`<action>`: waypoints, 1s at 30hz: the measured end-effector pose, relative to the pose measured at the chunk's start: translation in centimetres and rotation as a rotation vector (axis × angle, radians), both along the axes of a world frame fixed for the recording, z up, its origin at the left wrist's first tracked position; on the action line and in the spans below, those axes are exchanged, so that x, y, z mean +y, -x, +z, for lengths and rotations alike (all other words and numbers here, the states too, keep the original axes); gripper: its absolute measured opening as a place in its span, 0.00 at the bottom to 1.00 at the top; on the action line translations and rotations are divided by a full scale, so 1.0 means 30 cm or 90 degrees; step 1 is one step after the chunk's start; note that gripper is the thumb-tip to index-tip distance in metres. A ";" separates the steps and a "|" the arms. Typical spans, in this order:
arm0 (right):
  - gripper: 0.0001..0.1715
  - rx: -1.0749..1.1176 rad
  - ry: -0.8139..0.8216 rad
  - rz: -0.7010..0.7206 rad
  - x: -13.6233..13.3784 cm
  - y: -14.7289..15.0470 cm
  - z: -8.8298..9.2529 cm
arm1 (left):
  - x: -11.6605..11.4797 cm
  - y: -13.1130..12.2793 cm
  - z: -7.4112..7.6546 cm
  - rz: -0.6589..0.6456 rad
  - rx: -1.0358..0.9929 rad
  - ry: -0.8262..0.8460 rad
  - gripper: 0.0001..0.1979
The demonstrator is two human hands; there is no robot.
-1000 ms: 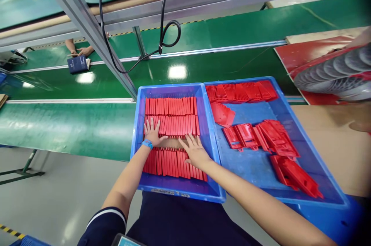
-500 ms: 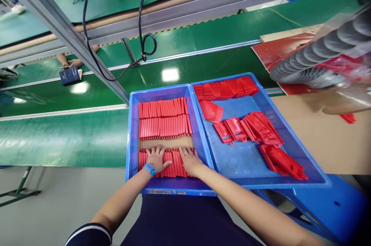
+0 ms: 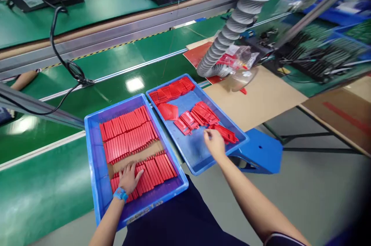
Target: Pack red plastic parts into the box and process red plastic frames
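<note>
My left hand (image 3: 128, 178), a blue watch (image 3: 120, 194) on its wrist, lies open with spread fingers on the near row of red plastic parts (image 3: 156, 170). These thin parts stand on edge, packed side by side in the left blue bin (image 3: 94, 172). Over the right blue bin (image 3: 197, 170) hovers my right hand (image 3: 215, 144), its fingers curled and slightly blurred. Nothing can be made out in it. Just beyond its fingers lie tilted red plastic parts (image 3: 224, 133). More flat red parts (image 3: 188, 120) overlap in the middle of that bin.
Fanned red grilles (image 3: 174, 90) line the right bin's far end. A grey flexible duct (image 3: 228, 33) hangs above a cardboard sheet (image 3: 257, 95). A metal post (image 3: 43, 103) and black cable (image 3: 55, 110) stand at left. Another person's arm (image 3: 25, 80) shows at far left.
My right hand has left the near row in the left bin and moved right, over the other bin. My left hand stays on the row. The view has swung right.
</note>
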State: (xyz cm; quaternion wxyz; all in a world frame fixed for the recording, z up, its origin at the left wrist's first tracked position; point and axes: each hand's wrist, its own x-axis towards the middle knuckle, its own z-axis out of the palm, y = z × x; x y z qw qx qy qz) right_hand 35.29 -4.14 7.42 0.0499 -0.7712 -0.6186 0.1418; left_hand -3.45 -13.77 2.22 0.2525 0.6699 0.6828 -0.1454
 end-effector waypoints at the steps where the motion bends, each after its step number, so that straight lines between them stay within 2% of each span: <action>1: 0.19 -0.035 0.007 -0.055 0.010 -0.076 -0.018 | 0.001 0.001 0.000 0.000 -0.001 0.001 0.31; 3: 0.17 -0.090 0.039 -0.132 0.017 -0.202 -0.054 | 0.004 0.000 0.003 0.002 -0.004 0.003 0.30; 5: 0.17 -0.116 0.091 -0.147 0.012 -0.284 -0.085 | 0.006 -0.001 0.008 0.009 -0.007 0.005 0.29; 7: 0.16 -0.122 0.140 -0.120 0.006 -0.328 -0.110 | 0.009 0.000 0.012 0.014 -0.014 0.009 0.29; 11: 0.16 -0.117 0.178 -0.073 0.006 -0.350 -0.132 | 0.009 0.006 0.012 0.024 -0.036 0.006 0.30; 15: 0.14 -0.084 0.168 -0.073 0.009 -0.364 -0.094 | 0.002 0.013 0.007 0.045 -0.067 -0.013 0.31; 19: 0.06 -0.001 0.137 -0.076 0.001 -0.346 0.004 | 0.004 0.014 0.035 0.097 -0.103 -0.056 0.31; 21: 0.06 0.074 0.099 -0.042 -0.015 -0.274 0.063 | 0.013 -0.005 0.075 0.124 -0.132 -0.090 0.30; 24: 0.10 0.210 0.034 0.067 -0.073 -0.052 0.153 | 0.038 -0.088 0.164 0.150 -0.232 -0.142 0.31; 25: 0.10 0.249 0.017 0.106 -0.100 0.045 0.180 | 0.047 -0.130 0.197 0.166 -0.305 -0.159 0.33; 28: 0.08 0.326 -0.008 0.229 -0.179 0.332 0.243 | 0.073 -0.264 0.284 0.277 -0.704 -0.184 0.46; 30: 0.07 0.348 -0.010 0.301 -0.201 0.445 0.259 | 0.081 -0.325 0.314 0.359 -0.833 -0.154 0.48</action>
